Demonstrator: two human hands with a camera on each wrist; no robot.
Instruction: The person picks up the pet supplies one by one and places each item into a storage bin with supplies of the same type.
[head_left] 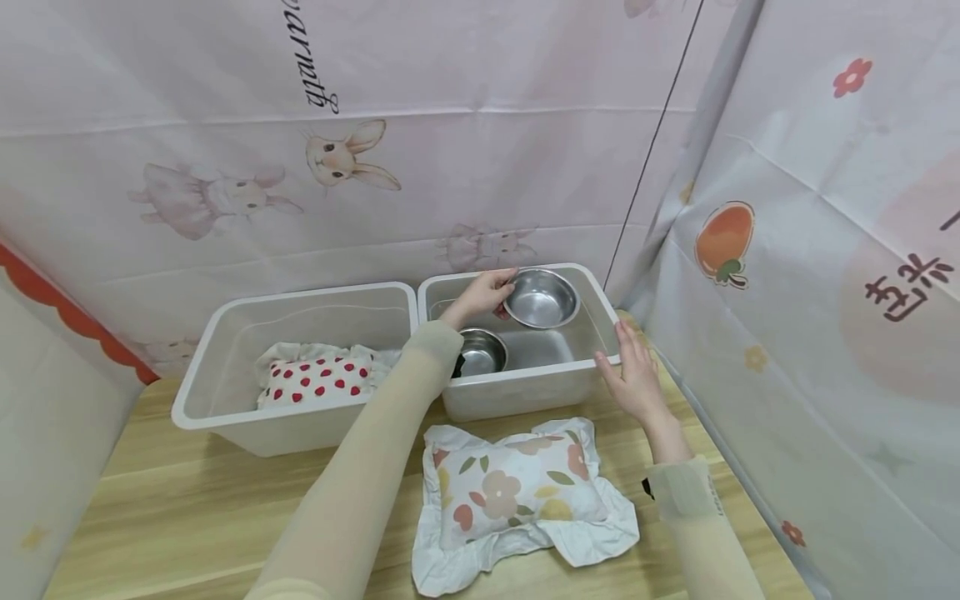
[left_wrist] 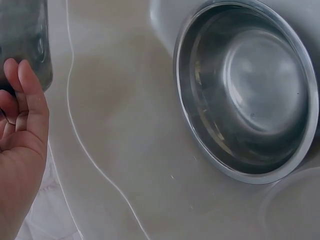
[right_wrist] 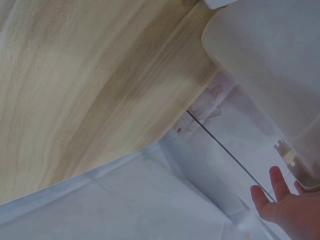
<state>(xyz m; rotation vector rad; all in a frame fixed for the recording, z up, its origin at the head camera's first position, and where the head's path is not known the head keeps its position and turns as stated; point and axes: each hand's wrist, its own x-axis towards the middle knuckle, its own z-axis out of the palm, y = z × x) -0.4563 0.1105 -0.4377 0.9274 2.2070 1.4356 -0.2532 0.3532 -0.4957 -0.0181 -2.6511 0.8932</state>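
My left hand (head_left: 483, 297) pinches the left rim of a round stainless steel bowl (head_left: 543, 300), held tilted over the back of the right-hand white bin (head_left: 517, 385). In the left wrist view, the curled fingers of that hand lie against the bowl's metal wall (left_wrist: 25, 40). A second steel bowl (head_left: 482, 353) stands inside the same bin, toward its front left; the left wrist view shows its interior (left_wrist: 265, 82). My right hand (head_left: 633, 377) rests on the bin's right front corner with fingers extended. The right wrist view catches those fingers (right_wrist: 280, 182) beside the bin's outer wall.
Left of this bin stands another white bin (head_left: 292, 435) holding a white cushion with red strawberries (head_left: 318, 379). A ruffled floral cushion (head_left: 517, 492) lies on the wooden table (head_left: 172, 508) in front. Printed fabric walls (head_left: 480, 167) rise behind and at both sides.
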